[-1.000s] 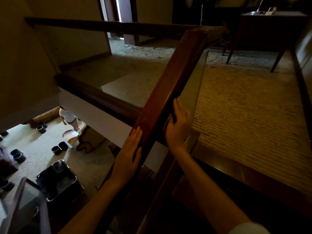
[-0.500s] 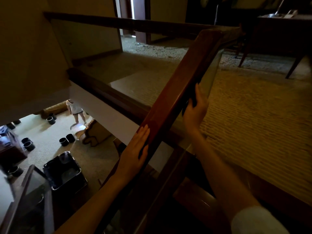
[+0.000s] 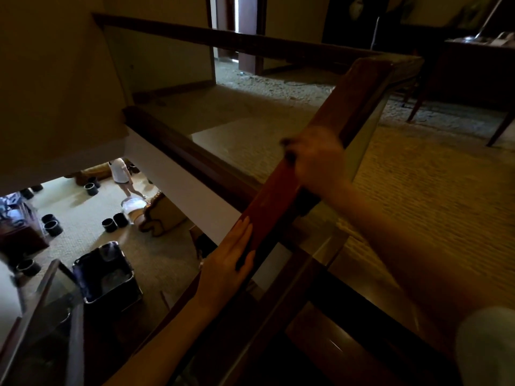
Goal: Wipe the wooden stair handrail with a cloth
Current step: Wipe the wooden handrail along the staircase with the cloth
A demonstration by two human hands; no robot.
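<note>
L grip (image 3: pixel 231 263) lies flat, fingers straight, on rail's (image 3: pixel 269 211) left edge; R grip (image 3: pixel 315 160), blurred, sits atop rail further up, hold can't be told. Cloth indiscernible; lower rail in shadow.

Left hand (image 3: pixel 231 263): bare. Left forearm (image 3: pixel 167 338) bare to the frame edge. Right hand (image 3: pixel 315 160): bare too, motion-blurred, finer detail unreadable. Right forearm (image 3: pixel 404 246) bare up to a pale whitish sleeve (image 3: pixel 485 346), plain fabric, rounded edge, seen only in the bottom right corner.
</note>
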